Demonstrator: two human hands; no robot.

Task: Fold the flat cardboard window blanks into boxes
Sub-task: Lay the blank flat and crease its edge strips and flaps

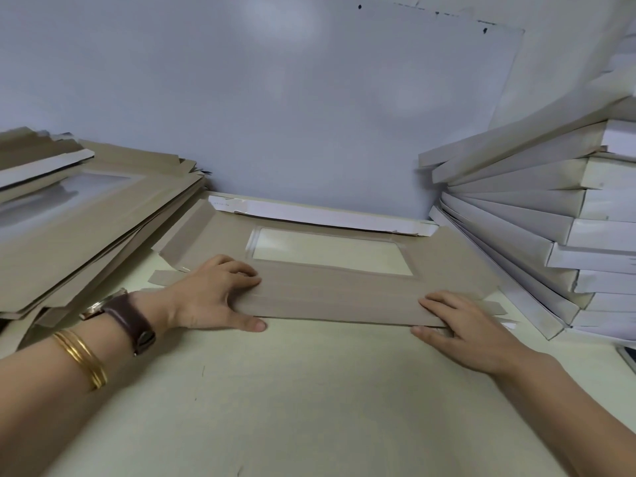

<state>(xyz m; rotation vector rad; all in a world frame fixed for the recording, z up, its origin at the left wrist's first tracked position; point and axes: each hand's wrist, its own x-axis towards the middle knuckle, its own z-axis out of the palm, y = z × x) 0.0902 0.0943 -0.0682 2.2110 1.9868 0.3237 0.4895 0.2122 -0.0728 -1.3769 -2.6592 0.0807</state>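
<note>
Head cam: both hands, left hand (pixel 213 290) and right hand (pixel 461 321), lay spread, pressing the window blank's (pixel 330 290) folded near flap flat.

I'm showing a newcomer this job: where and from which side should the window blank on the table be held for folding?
I'd hold the window blank by its long near panel, coming from the near side, one hand toward each end. That strip is solid card in front of the window, and its near edge lies free on the table. The left hand and right hand rest there.
</note>
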